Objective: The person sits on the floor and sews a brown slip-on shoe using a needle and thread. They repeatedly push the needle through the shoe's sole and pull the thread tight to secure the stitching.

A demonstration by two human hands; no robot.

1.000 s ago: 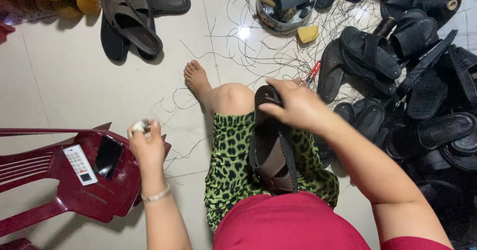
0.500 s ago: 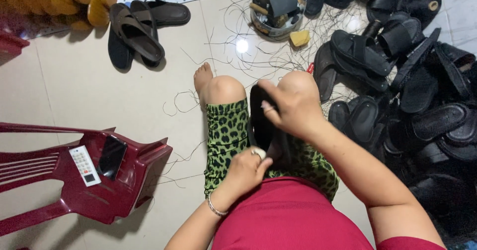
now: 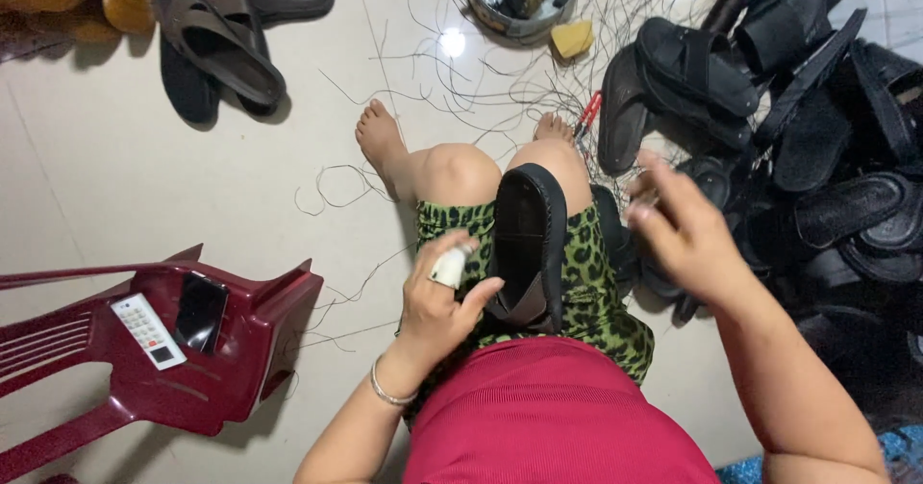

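A black sandal [image 3: 531, 244] lies sole-up on my lap, over green leopard-print shorts. My left hand [image 3: 437, 306] holds a small white object [image 3: 450, 267] between its fingers and touches the sandal's left edge. My right hand [image 3: 685, 234] hovers to the right of the sandal, fingers apart and a little blurred, with nothing clearly in it. My bare feet rest on the tiled floor ahead.
A dark red plastic chair [image 3: 240, 349] lies tipped at left with a remote control [image 3: 147, 330] and a phone [image 3: 200, 313] on it. Black sandals [image 3: 769, 109] are piled at right, brown ones [image 3: 216, 47] at top left. Loose threads, a metal bowl [image 3: 519, 18], a yellow block [image 3: 572, 39] and red pliers [image 3: 588, 114] lie ahead.
My left hand came from the chair to my lap with the small white object. My right hand let go of the sandal and moved off to the right. The sandal now rests on my lap.
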